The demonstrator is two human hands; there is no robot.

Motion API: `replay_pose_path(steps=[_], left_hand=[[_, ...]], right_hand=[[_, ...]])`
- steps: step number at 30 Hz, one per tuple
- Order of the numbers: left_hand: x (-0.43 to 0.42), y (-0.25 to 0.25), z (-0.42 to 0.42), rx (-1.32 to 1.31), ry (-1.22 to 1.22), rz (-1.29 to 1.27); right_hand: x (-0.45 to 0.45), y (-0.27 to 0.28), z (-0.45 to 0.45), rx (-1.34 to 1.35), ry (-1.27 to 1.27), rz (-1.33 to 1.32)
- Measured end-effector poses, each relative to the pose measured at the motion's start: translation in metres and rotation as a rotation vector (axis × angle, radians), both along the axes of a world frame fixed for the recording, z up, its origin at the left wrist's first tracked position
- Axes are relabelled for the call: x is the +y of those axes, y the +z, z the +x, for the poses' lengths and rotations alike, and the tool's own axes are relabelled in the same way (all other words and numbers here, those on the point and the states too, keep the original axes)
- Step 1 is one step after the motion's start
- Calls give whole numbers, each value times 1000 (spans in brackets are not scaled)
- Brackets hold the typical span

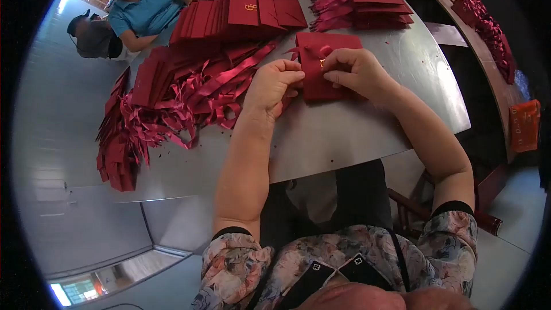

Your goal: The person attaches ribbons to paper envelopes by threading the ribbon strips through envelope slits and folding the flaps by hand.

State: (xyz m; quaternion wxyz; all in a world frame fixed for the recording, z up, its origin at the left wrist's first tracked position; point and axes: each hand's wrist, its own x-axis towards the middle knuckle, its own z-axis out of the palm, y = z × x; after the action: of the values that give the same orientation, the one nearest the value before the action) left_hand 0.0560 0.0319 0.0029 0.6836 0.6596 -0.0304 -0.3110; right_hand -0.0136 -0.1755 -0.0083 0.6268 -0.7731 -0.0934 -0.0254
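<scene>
A dark red paper gift bag (319, 93) with a gold mark on its front lies flat on the metal table before me. A short piece of red ribbon (293, 53) shows at its upper left edge. At the bag's left side, my left hand (274, 85) is closed, thumb and fingertips pinched together. My right hand (360, 73) reaches over the bag's front and is also pinched, close to the gold mark. What either pinch holds is too small or hidden to make out.
Stacked red bags (244, 11) and a heap of bags with loose ribbons (172, 106) lie to the left. Another bag stack (373, 0) is at the far side. The metal table (367, 129) ends before my lap. A person in a blue shirt (146, 8) sits at the far left.
</scene>
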Motion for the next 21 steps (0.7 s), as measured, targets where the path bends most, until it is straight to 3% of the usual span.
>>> replay_pose_path(steps=[3, 7, 9, 12, 14, 21], left_hand=[[0, 3, 1, -39, 5, 34], [0, 2, 3, -4, 52, 0], [1, 2, 3, 32, 54, -24], [1, 7, 1, 54, -21, 8], [3, 8, 1, 128, -103, -148], [2, 11, 1, 193, -115, -254]], right_hand=[[0, 7, -4, -3, -25, -124], [-1, -4, 0, -46, -12, -96], [0, -4, 0, -220, -37, -242], [0, -7, 2, -55, -8, -116], [0, -7, 2, -27, 7, -78], [0, -5, 3, 66, 42, 24]])
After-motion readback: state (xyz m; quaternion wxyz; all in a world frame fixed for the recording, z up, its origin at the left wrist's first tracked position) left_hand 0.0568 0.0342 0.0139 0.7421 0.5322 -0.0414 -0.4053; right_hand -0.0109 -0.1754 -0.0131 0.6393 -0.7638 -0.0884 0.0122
